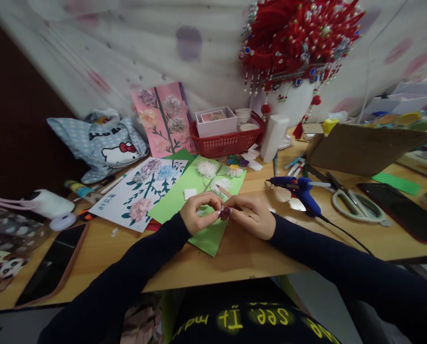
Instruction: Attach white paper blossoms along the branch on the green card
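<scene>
My left hand point(201, 211) and my right hand point(253, 216) meet over a light green sheet point(177, 203). The fingertips of both pinch a small, shiny, dark red piece point(225, 213), too small to name surely. A pencil point(223, 191) sticks out of my right hand, its tip toward the upper left; the rest lies partly hidden among the fingers. White ruffled flowers point(206, 168) and a flower with a yellow centre point(234, 170) are on the green sheet, just beyond my hands. Beside my left hand lies a small white paper square point(190, 193).
A blue glue gun point(299, 188) with a cord and scissors point(356, 205) lie to the right. Flower pictures point(141, 193) are at left. Behind stand a red basket point(222, 145), a white bottle point(273, 138) and a beaded red headdress point(302, 43). Phones point(53, 265) lie at both sides.
</scene>
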`<state>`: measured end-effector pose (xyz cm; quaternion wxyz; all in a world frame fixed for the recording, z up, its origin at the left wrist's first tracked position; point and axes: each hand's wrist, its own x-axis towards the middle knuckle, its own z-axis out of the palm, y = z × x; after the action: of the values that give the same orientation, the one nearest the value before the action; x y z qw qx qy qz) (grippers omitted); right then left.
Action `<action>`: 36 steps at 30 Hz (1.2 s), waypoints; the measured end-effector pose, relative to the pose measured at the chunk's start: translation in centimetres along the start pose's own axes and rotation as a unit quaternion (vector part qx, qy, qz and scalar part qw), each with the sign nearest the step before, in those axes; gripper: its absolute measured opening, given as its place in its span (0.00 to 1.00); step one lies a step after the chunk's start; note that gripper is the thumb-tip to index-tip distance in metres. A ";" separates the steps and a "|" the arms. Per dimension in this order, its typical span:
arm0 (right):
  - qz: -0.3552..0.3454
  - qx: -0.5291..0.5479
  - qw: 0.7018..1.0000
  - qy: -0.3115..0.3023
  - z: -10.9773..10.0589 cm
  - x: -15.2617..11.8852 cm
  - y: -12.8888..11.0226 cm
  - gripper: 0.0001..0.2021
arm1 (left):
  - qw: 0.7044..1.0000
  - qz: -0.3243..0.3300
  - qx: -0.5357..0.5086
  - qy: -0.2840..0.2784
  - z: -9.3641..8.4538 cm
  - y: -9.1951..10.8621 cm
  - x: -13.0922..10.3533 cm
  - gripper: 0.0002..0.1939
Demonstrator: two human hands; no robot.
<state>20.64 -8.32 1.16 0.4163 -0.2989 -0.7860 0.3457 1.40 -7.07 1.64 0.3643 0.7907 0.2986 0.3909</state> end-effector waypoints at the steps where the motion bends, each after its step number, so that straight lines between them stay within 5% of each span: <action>1: 0.004 -0.003 1.000 -0.001 0.0 0.0 0.0 0.11 | 1.000 0.003 0.002 0.000 0.0 0.0 0.0 0.03; 17: 0.000 0.000 1.000 -0.005 0.1 0.0 -0.1 0.11 | 1.000 0.009 -0.022 -0.008 0.0 0.0 0.0 0.03; 36: 0.024 -0.014 0.999 0.018 0.5 0.2 0.4 0.10 | 0.989 -0.053 -0.124 0.066 0.3 -0.6 0.1 0.09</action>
<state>20.23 -8.11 0.71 0.4176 -0.3293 -0.7761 0.3388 1.57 -6.73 1.10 0.4593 0.6948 0.3130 0.4565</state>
